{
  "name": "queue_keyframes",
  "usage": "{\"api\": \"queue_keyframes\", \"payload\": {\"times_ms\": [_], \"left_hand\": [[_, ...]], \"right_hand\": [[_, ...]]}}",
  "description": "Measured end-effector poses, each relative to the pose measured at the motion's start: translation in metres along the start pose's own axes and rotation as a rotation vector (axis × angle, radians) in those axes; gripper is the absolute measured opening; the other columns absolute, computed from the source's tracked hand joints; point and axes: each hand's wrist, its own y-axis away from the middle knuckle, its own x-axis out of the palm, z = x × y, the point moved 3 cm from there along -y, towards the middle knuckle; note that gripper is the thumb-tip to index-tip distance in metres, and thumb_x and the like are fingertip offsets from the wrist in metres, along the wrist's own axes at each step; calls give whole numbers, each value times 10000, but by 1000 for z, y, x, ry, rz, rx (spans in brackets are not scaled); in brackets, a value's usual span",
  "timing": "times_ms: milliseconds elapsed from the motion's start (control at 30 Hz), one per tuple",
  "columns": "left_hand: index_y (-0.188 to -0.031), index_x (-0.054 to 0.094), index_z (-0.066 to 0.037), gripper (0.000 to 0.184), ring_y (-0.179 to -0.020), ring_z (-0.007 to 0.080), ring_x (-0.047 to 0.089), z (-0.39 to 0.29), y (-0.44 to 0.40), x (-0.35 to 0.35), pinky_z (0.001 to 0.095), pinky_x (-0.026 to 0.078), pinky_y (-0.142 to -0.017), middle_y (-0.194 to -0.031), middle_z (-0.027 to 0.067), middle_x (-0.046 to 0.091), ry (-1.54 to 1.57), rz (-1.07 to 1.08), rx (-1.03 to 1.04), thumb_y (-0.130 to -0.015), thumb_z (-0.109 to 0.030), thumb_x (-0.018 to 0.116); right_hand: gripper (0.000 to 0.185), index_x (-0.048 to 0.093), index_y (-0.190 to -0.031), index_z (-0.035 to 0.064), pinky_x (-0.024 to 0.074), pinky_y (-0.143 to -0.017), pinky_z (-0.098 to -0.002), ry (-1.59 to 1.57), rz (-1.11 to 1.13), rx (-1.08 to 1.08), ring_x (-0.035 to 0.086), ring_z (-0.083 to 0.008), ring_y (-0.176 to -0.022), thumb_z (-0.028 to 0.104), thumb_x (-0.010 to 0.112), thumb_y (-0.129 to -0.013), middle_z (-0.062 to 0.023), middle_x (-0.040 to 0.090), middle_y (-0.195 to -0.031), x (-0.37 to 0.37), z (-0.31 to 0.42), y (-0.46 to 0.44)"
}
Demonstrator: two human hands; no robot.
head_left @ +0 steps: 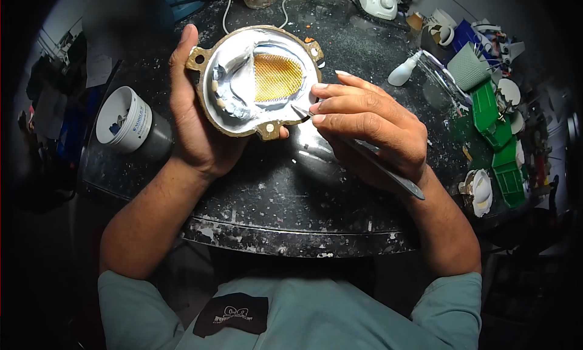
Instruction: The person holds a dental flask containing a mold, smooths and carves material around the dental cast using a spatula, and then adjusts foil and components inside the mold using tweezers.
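The fingers of my left hand (199, 140) are wrapped under and around one metal flask (238, 45), thumb along its outer side. The fingers of my right hand (382, 116) pinch one slim metal tool (392, 174), its tip on or just over the shiny lining (274, 113) near my right fingertips, its handle emerging beneath my palm. So the flask sits raised over the bench (243, 213), between my two sets of fingers.

If my right fingers pressed too hard or slipped on the smooth tool, the tip could, I reckon, score the lining or catch the gold mesh (278, 78) and lift its edge. If my left fingers loosened, the flask might tilt, since I see no other support under it.

Counting: one flask with three lugs (269, 131), one mesh, one tool. Beyond my right fingers is one squeeze bottle (401, 74); farther out that way, two green trays (507, 174), as far as I can tell. One plaster piece (482, 193) lies outside my right forearm. One white tub (138, 136) stands outside my left fingers.
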Motion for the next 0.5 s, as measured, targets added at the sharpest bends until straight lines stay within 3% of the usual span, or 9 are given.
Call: {"api": "queue_keyframes", "payload": {"times_ms": [133, 200, 233, 300, 367, 433, 500], "left_hand": [[-1461, 400, 41, 910, -1114, 384, 671, 0, 1, 0, 522, 660, -671, -1369, 248, 550, 22, -41, 13, -961, -717, 339], [-1453, 415, 27, 883, -1086, 394, 681, -2, 4, -4, 537, 657, -676, -1332, 253, 577, 74, 134, -63, -964, -706, 347], [-1434, 445, 13, 829, -1042, 407, 693, -2, 6, -1, 555, 651, -636, -1288, 256, 604, 94, 64, -58, -985, -675, 329], [-1457, 412, -11, 728, -1085, 387, 667, -3, 7, -10, 532, 621, -721, -1328, 245, 573, 57, 42, -35, -988, -567, 375], [-1481, 379, -36, 648, -1127, 366, 641, -4, 2, -28, 509, 591, -805, -1367, 233, 543, -76, 17, 70, -992, -460, 421], [-1504, 346, -60, 599, -1170, 345, 615, -11, 3, -51, 486, 561, -890, -1407, 221, 512, -335, -66, 268, -995, -352, 467], [-1527, 313, -84, 588, -1212, 324, 589, -17, 5, -68, 463, 531, -975, -1446, 210, 481, -619, -141, 477, -998, -244, 513]], "right_hand": [[177, 736, -959, 74, 548, -987, -480, 31, 15, -4, 727, -241, -1051, 38, 785, -793, -77, 748, -1003, 1, -1, 1], [180, 735, -963, 84, 551, -985, -471, 29, 18, -28, 720, -240, -1055, 64, 773, -788, -66, 738, -1021, 1, -2, 2], [177, 733, -968, 88, 555, -982, -467, 34, 14, -37, 720, -244, -1050, 83, 770, -795, -64, 736, -1031, 2, -4, 2], [188, 732, -992, 77, 556, -986, -464, 22, -31, -42, 725, -255, -1023, 74, 749, -805, -79, 732, -1048, -4, -5, 8], [171, 716, -990, 67, 568, -982, -433, -25, -128, -57, 722, -270, -989, 94, 720, -822, -81, 718, -1072, 1, -8, 17], [133, 675, -950, 77, 590, -959, -378, 22, -56, -51, 717, -252, -988, 120, 707, -828, -65, 714, -1058, 1, -5, 14], [102, 631, -911, 89, 618, -781, -354, -2, -67, -33, 714, -234, -911, 106, 684, -825, -47, 695, -997, 0, -4, 15]]}}
